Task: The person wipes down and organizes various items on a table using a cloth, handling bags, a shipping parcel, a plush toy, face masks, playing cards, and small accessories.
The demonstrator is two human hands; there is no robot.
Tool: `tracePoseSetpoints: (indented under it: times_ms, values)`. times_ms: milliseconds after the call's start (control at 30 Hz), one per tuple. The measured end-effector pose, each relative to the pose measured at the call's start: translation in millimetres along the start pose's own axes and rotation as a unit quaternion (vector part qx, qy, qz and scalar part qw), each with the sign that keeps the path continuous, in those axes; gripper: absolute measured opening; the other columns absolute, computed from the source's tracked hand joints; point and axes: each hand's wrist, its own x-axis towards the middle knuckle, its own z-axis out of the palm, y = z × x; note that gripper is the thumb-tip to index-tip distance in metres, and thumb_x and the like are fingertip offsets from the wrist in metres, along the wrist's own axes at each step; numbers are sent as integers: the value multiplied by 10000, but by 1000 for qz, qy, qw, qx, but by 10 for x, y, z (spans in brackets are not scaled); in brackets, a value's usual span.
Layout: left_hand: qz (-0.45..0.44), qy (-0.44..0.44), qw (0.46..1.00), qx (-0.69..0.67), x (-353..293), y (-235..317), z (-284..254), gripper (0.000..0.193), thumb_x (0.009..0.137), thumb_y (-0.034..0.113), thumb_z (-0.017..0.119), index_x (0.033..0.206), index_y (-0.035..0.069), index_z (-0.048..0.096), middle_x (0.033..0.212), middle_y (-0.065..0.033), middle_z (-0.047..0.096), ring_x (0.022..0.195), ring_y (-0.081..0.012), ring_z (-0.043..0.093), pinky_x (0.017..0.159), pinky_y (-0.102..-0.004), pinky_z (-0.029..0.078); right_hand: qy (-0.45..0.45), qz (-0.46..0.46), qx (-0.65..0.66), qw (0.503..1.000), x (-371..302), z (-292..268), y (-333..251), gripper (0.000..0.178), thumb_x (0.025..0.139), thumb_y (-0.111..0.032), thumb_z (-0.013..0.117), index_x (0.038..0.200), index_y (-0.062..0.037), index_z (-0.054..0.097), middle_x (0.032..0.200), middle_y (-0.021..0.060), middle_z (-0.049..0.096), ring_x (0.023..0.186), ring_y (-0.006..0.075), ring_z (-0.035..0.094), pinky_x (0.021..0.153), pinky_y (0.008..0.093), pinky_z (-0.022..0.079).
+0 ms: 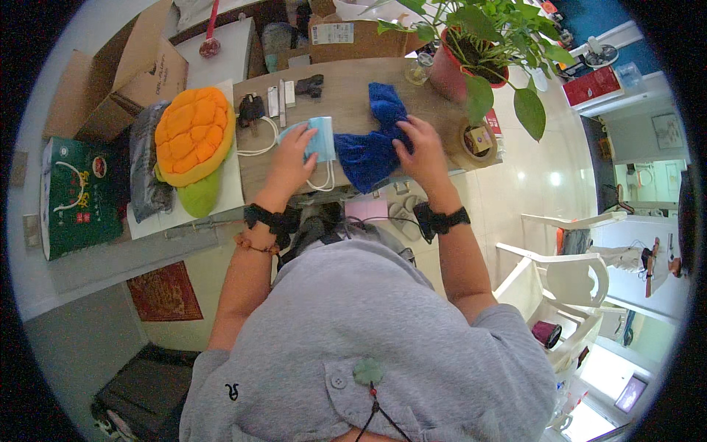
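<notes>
A light blue face mask (322, 138) with white ear loops lies near the front edge of the wooden table. My left hand (294, 160) is on its lower left part, with thumb and fingers closed on the material. To the right, a dark blue plush cloth (366, 156) spreads over the table, narrow in its middle and reaching the front edge. My right hand (423, 151) has its curled fingers on the right side of this cloth; the fingertips are partly sunk in its folds. Black straps circle both my wrists.
Small black and white items (289, 93) sit behind the mask. An orange and green plush turtle (193, 140) lies left, beside a green box (81, 195) and an open carton (140, 74). A potted plant (449, 70) and a round wooden container (479, 144) stand right.
</notes>
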Motion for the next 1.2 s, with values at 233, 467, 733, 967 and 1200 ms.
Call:
tracePoseSetpoints:
  times_ms: [233, 467, 733, 967, 1200]
  values:
    - [-15, 13, 1000, 11, 45, 201, -33, 478, 779, 69, 667, 1237, 16, 538, 1320, -209, 492, 1234, -392, 452, 1053, -432, 376, 171, 172, -216, 946, -344, -780, 492, 555, 730, -292, 805, 1150, 0, 590, 1163, 231, 572, 1082, 396, 527, 931, 481, 433]
    - [9, 12, 1000, 15, 79, 384, 52, 478, 771, 67, 669, 1226, 10, 535, 1312, -215, 494, 1222, -397, 459, 1043, -435, 388, 73, 262, -107, 956, -361, -918, 825, 620, 709, -302, 828, 1166, 33, 575, 1092, 208, 604, 992, 355, 582, 894, 442, 467]
    - [27, 62, 996, -50, 139, 758, -296, 534, 818, 154, 702, 1297, 35, 499, 1362, -191, 467, 1265, -365, 449, 1068, -419, 363, 138, 276, 289, 906, -275, -990, 282, 478, 790, -204, 793, 1164, 27, 605, 1060, 95, 655, 937, 165, 620, 860, 283, 483]
    - [-95, -161, 822, -539, 240, 1029, -227, 753, 790, 199, 792, 1390, 6, 380, 1334, -169, 501, 1263, -226, 464, 1052, -359, 386, -91, 289, 545, 782, 154, -504, -578, 361, 849, -163, 731, 1128, 45, 633, 998, 65, 674, 891, 114, 628, 825, 242, 490]
    - [-159, -31, 824, -543, 24, 837, -217, 619, 792, 132, 786, 1288, -39, 457, 1175, -89, 603, 1034, -147, 597, 914, -280, 482, 26, 175, 233, 956, 146, -555, -211, 355, 847, -247, 733, 1090, -1, 653, 982, 97, 675, 892, 195, 630, 842, 308, 493]
